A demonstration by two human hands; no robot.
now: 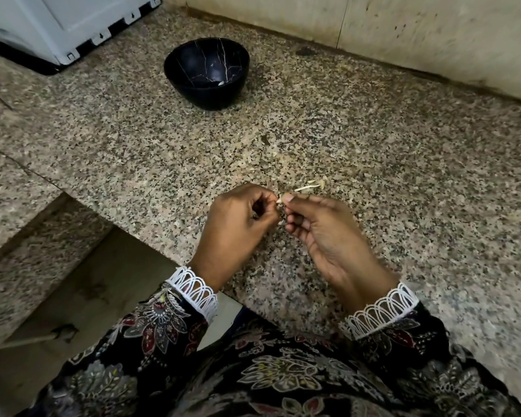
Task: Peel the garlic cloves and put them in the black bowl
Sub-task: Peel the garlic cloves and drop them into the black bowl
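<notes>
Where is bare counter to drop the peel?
Bare granite lies between the black bowl and both hands, left hand and right hand, and to their right. Peel scraps crowd the spot just beyond the garlic clove.

A small pale garlic clove (pixel 280 200) is pinched between the fingertips of both hands, mostly hidden by them, well in front of the black bowl (pixel 206 72). The bowl stands upright on the speckled surface (pixel 403 152), glossy with thin pale veins. A tiny pale piece (pixel 221 83) lies inside, near its bottom.
</notes>
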